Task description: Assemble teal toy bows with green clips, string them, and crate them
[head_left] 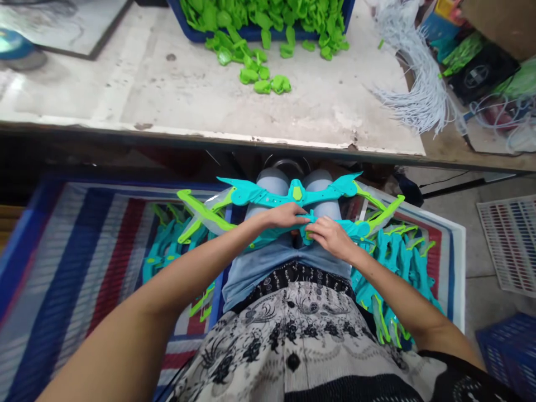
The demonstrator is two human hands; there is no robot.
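Two turquoise plastic toy bows with lime-green tips lie across my lap. The farther toy bow rests over the knees, with a green piece at its centre. Closer to my body is the nearer toy bow, partly covered by my hands and arms. My left hand is closed on its middle, fingers pointing right. Just to the right, my right hand has its fingers bent and pinched at the bow's central part. Whether a small loose piece is between those fingers is hidden.
Ahead is a worn white worktable with a blue bin of green plastic parts, some spilled in front. White cords lie at right. Lined crates stand beside me, the left one and right one holding more bows.
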